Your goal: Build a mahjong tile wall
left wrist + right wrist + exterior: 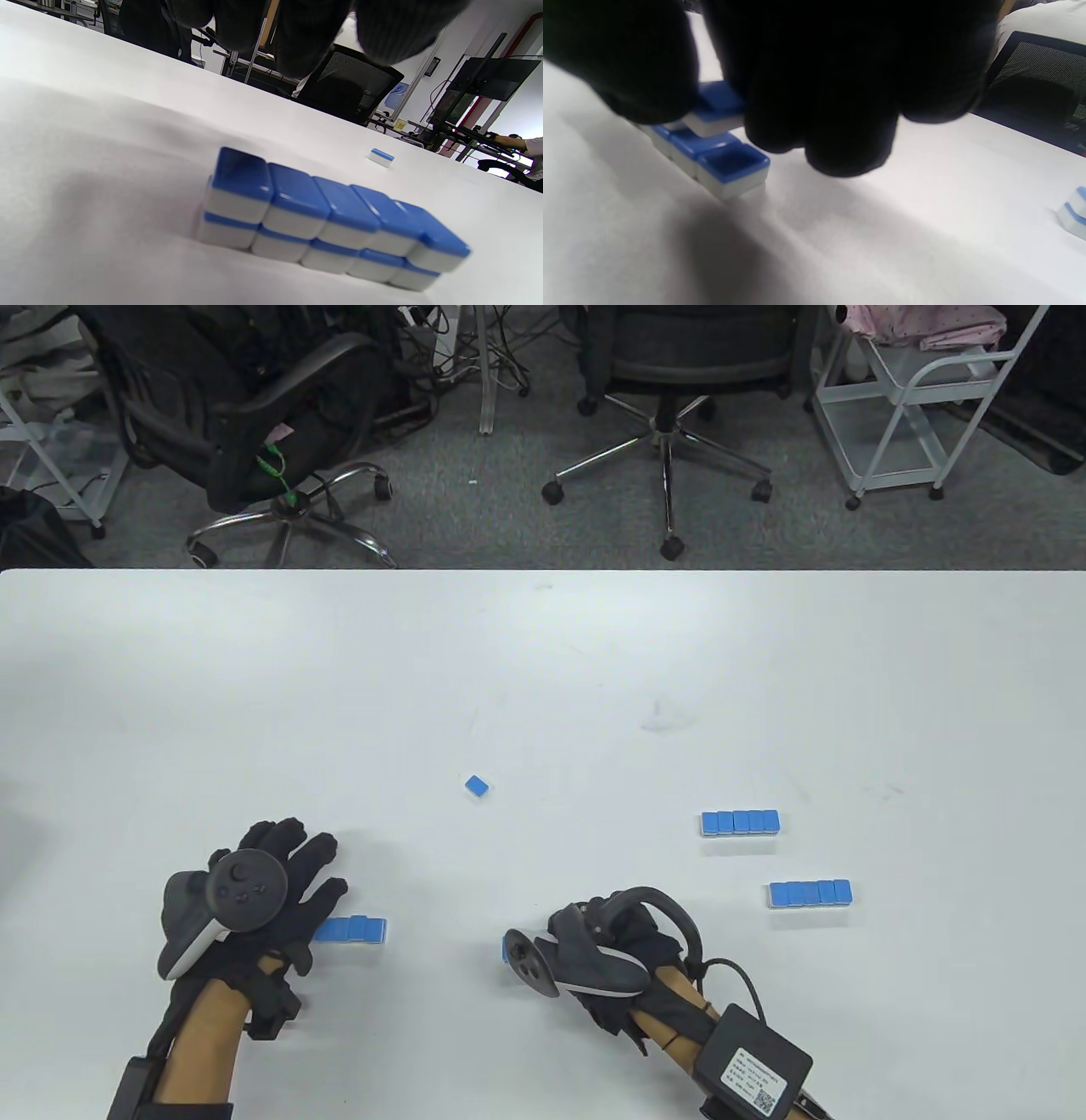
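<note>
Tiles are grouped in four places on the bench (543,661), plus one stray. My right hand (611,950) pinches one tile (715,108) between thumb and curled fingers (818,140), held just above a short row (712,161) that sits under that hand. At least three tiles show in this row; the rest is hidden by my glove.

To seat the tile well, in my judgement I should lower it flat, blue back up, square over a bottom tile with edges flush, and release without nudging the row.

My left hand (254,899) is spread with straight fingers and grips nothing, just beside the left block (331,220), whose left end it covers in the table view.

Count:
- Left block: five tiles long, two high, ten in all.
- Far right block (740,822): five across; layers unclear.
- Near right block (810,893): five across; layers unclear.
- Stray tile (478,786): one, lying well apart toward the middle of the bench.
</note>
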Demonstrator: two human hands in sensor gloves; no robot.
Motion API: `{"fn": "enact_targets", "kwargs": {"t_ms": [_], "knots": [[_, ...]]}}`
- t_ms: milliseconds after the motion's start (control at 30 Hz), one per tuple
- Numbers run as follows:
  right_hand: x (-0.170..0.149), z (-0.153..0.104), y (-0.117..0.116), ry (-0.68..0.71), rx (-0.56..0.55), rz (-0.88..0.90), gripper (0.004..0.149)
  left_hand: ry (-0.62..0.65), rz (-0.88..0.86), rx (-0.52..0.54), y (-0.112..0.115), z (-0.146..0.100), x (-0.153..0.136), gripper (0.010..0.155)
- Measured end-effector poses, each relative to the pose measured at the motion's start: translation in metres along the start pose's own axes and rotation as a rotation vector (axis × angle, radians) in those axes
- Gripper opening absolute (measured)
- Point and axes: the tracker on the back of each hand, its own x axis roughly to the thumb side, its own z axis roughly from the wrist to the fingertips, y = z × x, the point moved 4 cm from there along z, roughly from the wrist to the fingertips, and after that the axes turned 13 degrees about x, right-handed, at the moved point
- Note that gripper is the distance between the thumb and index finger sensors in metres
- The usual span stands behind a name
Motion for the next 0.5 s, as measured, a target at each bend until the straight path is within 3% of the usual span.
{"fn": "enact_targets", "kwargs": {"t_ms": [500], "knots": [[-0.0035, 0.0017, -0.0079, -0.025, 0.006, -0.008, 0.063, -0.012, 0.000, -0.008, 0.0012, 0.0004, -0.0025, 0.064]]}}
